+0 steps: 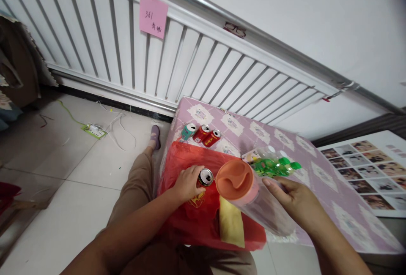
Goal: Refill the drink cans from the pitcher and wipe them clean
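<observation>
the left hand (187, 183) grips a can (207, 176) near the table (317, 199)'s left edge. the right hand (298, 201) holds a jug (236, 180); keep both steady.

Three cans (202, 134) stand on the tabletop (320, 182) near its far left corner, behind plastic (207, 224); bottles (267, 167), probably lying, behind the jug (253, 197).

The pitcher lid (234, 180) is orange, the tablecloth (306, 194) floral lilac.
</observation>
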The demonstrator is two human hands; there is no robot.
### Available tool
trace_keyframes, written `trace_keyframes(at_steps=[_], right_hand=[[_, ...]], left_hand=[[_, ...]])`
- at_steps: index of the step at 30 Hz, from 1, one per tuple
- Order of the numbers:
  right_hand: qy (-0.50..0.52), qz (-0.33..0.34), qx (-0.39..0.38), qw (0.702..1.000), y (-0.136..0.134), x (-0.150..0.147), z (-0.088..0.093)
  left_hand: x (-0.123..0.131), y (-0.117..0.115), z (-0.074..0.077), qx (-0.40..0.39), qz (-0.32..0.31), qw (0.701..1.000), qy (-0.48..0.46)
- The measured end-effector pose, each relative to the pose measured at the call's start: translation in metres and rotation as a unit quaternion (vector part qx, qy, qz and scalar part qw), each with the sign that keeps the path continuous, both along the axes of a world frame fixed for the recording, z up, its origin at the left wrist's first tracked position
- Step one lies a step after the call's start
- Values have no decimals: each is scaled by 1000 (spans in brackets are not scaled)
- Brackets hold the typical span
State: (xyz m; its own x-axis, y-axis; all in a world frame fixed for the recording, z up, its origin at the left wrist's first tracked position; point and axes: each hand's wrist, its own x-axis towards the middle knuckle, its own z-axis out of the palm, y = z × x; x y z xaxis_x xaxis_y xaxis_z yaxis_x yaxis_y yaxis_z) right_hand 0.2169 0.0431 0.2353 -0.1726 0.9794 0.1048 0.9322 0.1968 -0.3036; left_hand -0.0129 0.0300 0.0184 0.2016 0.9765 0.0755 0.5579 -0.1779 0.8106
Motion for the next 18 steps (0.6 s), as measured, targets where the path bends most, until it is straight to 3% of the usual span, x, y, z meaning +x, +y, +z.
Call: trace_keyframes(at_steps=[3, 10, 18], right_hand=[[-24, -7, -57, 998, -1, 0, 2], [-11, 13, -30, 999, -1, -2, 4], [-33, -21, -63, 997, 0, -4, 5]], left_hand=[[0, 0, 1, -2, 2, 1000, 1], [-1, 0, 1, -6, 4, 1000, 4], [-1, -1, -1, -5, 2, 1000, 3]])
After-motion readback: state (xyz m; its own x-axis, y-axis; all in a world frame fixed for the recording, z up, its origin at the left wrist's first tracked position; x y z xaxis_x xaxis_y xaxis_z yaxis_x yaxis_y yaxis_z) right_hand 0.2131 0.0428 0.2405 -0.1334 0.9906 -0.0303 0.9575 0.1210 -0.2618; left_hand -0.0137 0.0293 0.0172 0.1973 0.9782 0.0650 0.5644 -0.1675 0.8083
